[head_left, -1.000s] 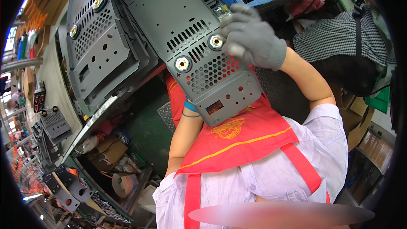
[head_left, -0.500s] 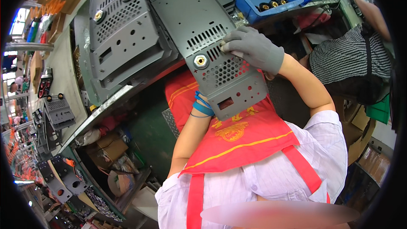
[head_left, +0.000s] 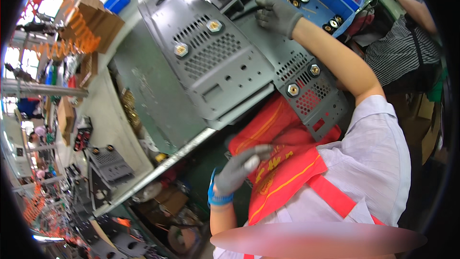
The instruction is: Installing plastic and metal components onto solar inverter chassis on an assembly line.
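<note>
Lowered left hand [head_left: 239,170] hangs loosely curled, empty; right hand's [head_left: 277,15] grip rests open on the diagonal grey panel [head_left: 306,81].

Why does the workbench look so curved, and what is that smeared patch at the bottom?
Head view: the fisheye lens bends the workbench edge and leaves black corners; bright windows at far left wash out; the grey panels and the gloved right hand stay fairly sharp; the pale smear is a deliberate blur.

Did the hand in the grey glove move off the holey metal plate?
Yes. The right hand slid off the grille with the brass nuts and further up the grey metal plate, toward the blue bin.
</note>
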A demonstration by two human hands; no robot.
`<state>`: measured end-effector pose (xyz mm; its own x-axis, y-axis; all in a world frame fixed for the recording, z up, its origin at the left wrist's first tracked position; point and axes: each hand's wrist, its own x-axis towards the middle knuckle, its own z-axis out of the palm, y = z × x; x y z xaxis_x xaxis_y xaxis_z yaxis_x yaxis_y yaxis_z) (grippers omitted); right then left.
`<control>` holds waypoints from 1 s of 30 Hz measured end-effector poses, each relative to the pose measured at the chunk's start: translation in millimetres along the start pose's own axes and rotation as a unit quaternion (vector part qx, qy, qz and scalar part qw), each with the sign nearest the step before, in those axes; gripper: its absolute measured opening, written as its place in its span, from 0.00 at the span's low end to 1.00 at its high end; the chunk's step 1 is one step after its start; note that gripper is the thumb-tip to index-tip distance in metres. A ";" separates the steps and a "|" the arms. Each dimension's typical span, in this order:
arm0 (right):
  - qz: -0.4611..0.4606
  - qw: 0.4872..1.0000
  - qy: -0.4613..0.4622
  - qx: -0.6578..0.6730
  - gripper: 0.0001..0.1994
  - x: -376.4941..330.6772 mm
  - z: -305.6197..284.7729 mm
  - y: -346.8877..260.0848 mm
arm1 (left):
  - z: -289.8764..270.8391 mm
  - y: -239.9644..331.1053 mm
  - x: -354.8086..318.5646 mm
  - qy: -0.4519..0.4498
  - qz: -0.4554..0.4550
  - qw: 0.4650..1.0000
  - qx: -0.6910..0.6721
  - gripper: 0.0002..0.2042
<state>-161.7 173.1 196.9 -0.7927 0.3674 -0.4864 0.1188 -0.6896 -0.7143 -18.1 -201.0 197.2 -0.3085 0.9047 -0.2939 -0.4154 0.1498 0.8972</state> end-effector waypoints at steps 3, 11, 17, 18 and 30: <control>-0.004 0.998 0.063 0.001 0.21 22.9 25.7 4.7 | -6.6 54.0 -60.7 -0.007 -0.014 1.000 0.005 0.26; -0.025 0.975 0.223 0.006 0.43 53.2 47.8 15.9 | -42.0 175.1 -159.2 0.133 -0.010 0.990 -0.048 0.28; -0.176 0.944 0.267 -0.077 0.56 77.8 36.5 39.9 | -115.1 273.6 -96.5 0.173 0.003 0.983 0.053 0.32; -0.210 0.933 0.271 -0.112 0.60 77.3 36.5 44.3 | -128.7 290.0 -70.6 0.166 0.016 0.981 0.099 0.30; -0.250 0.947 0.199 0.009 0.53 44.7 52.4 43.4 | -224.0 321.7 378.1 0.102 -0.026 0.811 0.576 0.33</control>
<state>-223.3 126.9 170.5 -0.4582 0.8550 -0.2429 -0.2252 -0.3760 -0.8988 -460.1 99.9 300.8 -0.5010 0.8173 -0.2846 0.6052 0.5659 0.5600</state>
